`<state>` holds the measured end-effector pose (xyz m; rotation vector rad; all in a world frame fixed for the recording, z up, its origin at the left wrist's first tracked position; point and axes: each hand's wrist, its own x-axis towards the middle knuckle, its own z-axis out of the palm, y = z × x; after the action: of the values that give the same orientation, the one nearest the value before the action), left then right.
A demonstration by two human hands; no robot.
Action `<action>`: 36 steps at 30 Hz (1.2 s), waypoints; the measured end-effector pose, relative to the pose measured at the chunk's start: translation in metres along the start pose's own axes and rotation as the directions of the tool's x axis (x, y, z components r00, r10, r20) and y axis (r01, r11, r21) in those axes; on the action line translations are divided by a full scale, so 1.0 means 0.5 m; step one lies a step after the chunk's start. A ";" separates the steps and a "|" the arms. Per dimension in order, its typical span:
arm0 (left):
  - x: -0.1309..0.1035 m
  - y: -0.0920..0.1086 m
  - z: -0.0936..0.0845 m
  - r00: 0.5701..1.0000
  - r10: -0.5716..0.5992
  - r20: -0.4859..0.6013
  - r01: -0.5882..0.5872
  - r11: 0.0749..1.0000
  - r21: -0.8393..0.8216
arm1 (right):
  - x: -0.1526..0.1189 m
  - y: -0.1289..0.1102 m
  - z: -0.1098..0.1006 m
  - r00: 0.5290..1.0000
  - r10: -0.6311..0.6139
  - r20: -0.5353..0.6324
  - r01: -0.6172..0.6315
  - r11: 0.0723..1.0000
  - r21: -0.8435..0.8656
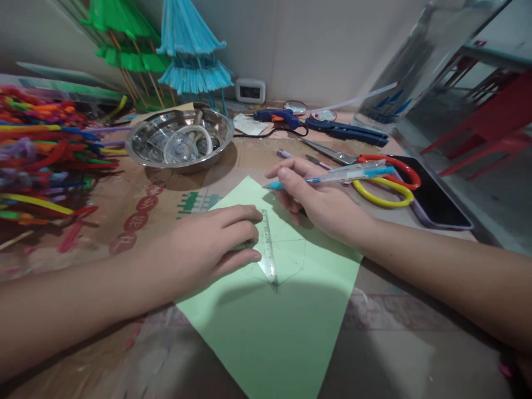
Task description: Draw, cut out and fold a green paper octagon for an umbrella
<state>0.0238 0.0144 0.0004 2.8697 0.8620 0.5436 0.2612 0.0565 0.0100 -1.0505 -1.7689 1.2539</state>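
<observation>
A light green sheet of paper (286, 332) lies at an angle on the worktop, with thin pencil-like lines forming a many-sided outline. My left hand (220, 244) presses a clear plastic ruler (268, 249) down on it with bent fingers. The ruler's lower end tapers like a corner, and its left part is hidden under the fingers. Over the sheet's upper right edge, my right hand (316, 202) grips a clear and light blue pen (332, 176). The pen's tip points left, above the ruler's far end; whether it touches the paper I cannot tell.
Colourful pipe cleaners (45, 160) are heaped at left, beside a metal bowl (180, 160). Green (124, 33) and blue (193, 44) tiered models stand behind. A glue gun (278, 116), pliers-like tool (347, 131), scissors (382, 191) and phone (440, 199) lie at back and right.
</observation>
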 end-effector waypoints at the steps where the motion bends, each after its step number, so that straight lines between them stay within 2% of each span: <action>1: 0.000 0.000 0.000 1.000 0.008 -0.002 -0.008 1.000 0.005 | 0.001 0.002 0.000 1.000 -0.005 -0.017 0.006 1.000 0.013; 13: -0.003 -0.004 0.005 1.000 0.022 -0.013 -0.022 1.000 -0.007 | 0.001 -0.005 0.003 1.000 0.009 -0.028 -0.010 0.999 -0.043; 20: 0.000 -0.001 0.005 0.998 0.048 -0.028 -0.047 0.999 0.017 | -0.001 -0.012 0.000 0.996 -0.081 -0.040 0.068 0.961 -0.267; 30: -0.002 -0.001 0.006 0.998 0.058 -0.024 -0.057 0.998 0.041 | -0.005 -0.009 0.005 0.997 -0.073 0.007 0.072 0.958 -0.278; 36: -0.002 0.000 0.005 0.998 0.058 -0.026 -0.056 0.996 0.064 | -0.005 -0.007 0.006 0.995 -0.100 -0.019 0.091 0.955 -0.284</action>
<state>0.0238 0.0136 -0.0022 2.9588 0.8183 0.5740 0.2586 0.0523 0.0123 -1.1203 -1.9891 0.9369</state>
